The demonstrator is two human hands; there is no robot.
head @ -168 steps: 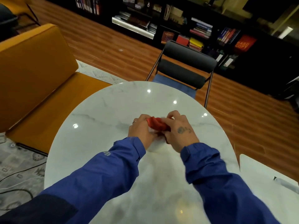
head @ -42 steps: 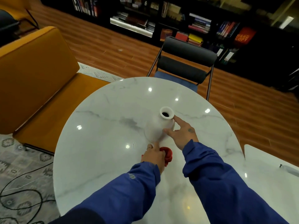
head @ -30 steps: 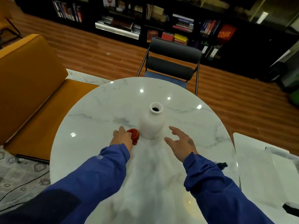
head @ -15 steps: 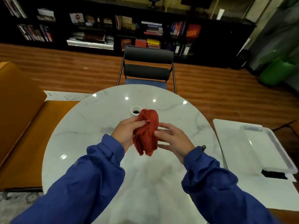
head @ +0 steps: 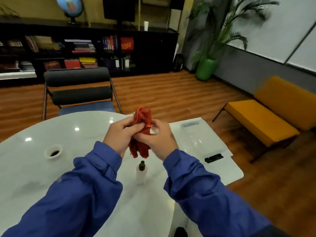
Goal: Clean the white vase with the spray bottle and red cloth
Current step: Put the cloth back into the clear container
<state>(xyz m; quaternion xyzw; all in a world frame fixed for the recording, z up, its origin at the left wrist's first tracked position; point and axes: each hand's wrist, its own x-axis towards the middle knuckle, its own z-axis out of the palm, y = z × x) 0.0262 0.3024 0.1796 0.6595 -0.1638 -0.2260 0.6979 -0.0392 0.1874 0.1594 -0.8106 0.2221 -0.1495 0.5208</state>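
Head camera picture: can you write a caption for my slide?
Left hand and right hand grip the red cloth over the table, where the spray bottle and white vase stand.

The crumpled red cloth (head: 142, 117), a second ago balled under the left hand (head: 119, 134) on the white marble tabletop (head: 25, 168) beside the white ceramic vase (head: 49, 155), now hangs lifted between both hands, the right hand (head: 159, 142) having let go of the vase to pinch it.
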